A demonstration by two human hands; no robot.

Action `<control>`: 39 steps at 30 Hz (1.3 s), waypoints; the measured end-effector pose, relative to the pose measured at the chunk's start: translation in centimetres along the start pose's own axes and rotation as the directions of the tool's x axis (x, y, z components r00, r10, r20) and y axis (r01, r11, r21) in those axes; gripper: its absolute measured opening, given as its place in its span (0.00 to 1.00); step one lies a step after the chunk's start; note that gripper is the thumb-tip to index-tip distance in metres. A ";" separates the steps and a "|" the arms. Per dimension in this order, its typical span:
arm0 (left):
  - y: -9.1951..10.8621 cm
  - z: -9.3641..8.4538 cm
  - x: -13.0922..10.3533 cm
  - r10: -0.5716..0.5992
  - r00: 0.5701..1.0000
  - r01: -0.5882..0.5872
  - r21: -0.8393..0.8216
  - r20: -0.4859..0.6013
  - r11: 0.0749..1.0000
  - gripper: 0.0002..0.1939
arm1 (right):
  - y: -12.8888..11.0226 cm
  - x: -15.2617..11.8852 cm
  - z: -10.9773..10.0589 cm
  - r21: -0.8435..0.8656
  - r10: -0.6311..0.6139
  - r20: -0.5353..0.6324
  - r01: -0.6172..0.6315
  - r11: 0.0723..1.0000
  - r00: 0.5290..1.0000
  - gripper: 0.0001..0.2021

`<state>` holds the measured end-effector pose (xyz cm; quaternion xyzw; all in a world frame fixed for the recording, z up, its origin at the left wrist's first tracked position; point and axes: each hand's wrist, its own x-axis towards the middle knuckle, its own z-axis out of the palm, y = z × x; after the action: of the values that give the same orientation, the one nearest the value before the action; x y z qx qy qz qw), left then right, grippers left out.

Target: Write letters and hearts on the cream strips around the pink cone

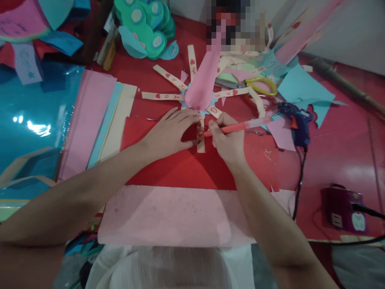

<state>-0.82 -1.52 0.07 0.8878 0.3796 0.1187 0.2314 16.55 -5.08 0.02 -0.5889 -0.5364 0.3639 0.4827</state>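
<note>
My right hand [227, 138] is closed round a red marker [237, 127], its tip at a cream paper strip [201, 146] that bears red marks. My left hand [171, 130] lies over the strip's left side, fingers stretched out and thumb apart, pressing it against red paper [168, 168]. That strip hangs from a paper craft: a pink cone [201, 80] on a scalloped light-blue base [183, 105]. Other cream strips [162, 96] with red letters and hearts fan out round the cone.
Yellow-handled scissors [261, 85], a blue glue gun [300, 124] and teal paper scraps [306, 90] lie to the right. A purple power adapter [345, 208] stands at lower right. Stacked pink sheets [86, 120] and a blue glossy pack [33, 124] lie left. Green foam shapes [144, 26] sit behind.
</note>
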 end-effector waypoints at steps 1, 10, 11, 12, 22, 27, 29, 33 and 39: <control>0.0 0.0 0.0 0.000 1.000 0.000 0.001 -0.001 1.000 0.24 | 0.1 0.0 0.0 0.015 0.010 -0.003 -0.010 1.000 1.000 0.18; 0.1 -0.1 0.0 -0.006 1.000 0.006 0.019 0.003 1.000 0.23 | 0.2 0.2 0.3 0.159 0.068 -0.035 -0.062 0.985 0.997 0.18; 0.1 -0.1 0.0 -0.005 1.000 0.005 0.021 0.002 1.000 0.23 | 0.1 0.2 0.3 0.155 0.070 -0.035 -0.064 0.986 0.997 0.18; 0.2 -0.1 0.0 -0.007 1.000 0.007 0.023 0.001 1.000 0.24 | 0.1 0.2 0.3 0.150 0.070 -0.034 -0.064 0.987 0.997 0.18; 0.2 -0.1 0.1 -0.012 1.000 0.011 0.007 0.014 1.000 0.26 | 0.2 0.0 0.4 0.088 0.024 -0.003 -0.024 0.996 1.000 0.19; 0.1 0.0 0.0 -0.003 1.000 0.003 0.010 0.013 1.000 0.25 | 0.3 0.0 0.3 0.069 0.032 0.014 -0.033 0.997 0.999 0.18; 0.0 0.0 0.0 -0.001 1.000 0.001 0.012 0.012 1.000 0.25 | 0.3 0.0 0.3 0.058 0.033 0.016 -0.034 0.998 0.999 0.18; 0.1 0.0 0.0 -0.004 1.000 0.003 0.010 0.011 1.000 0.24 | 0.5 0.0 0.2 0.036 0.007 0.008 -0.007 0.999 1.000 0.18; 0.2 -0.1 0.0 -0.009 1.000 0.009 0.008 0.011 1.000 0.24 | 1.1 0.1 0.1 0.038 -0.025 -0.006 0.026 0.999 1.000 0.17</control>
<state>-0.72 -1.60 0.31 0.8878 0.3826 0.1111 0.2306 16.73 -4.92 -1.03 -0.5737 -0.5354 0.3662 0.5002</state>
